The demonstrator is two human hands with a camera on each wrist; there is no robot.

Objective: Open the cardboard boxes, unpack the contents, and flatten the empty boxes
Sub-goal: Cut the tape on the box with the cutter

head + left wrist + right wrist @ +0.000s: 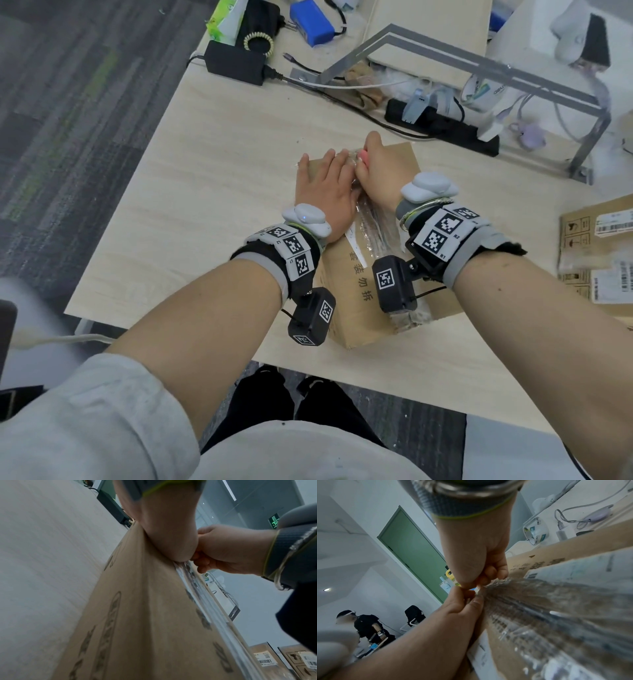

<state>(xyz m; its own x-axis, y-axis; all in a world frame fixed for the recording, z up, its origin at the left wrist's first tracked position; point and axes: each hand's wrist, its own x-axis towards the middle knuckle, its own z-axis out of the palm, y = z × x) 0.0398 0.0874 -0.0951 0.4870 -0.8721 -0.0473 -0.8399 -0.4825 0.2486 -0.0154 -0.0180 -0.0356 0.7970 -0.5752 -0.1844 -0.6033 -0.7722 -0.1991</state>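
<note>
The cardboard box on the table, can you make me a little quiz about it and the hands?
1. True or false: the left hand lies flat on the cardboard box.
2. What does the right hand pinch? A) a black cable B) clear tape C) a blue pack
3. Fill in: the box rests on the ____.

Key: 1 true; 2 B; 3 table.

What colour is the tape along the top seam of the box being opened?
Clear and glossy; the tape lets the brown cardboard box show through. The right wrist view shows it best.
</note>
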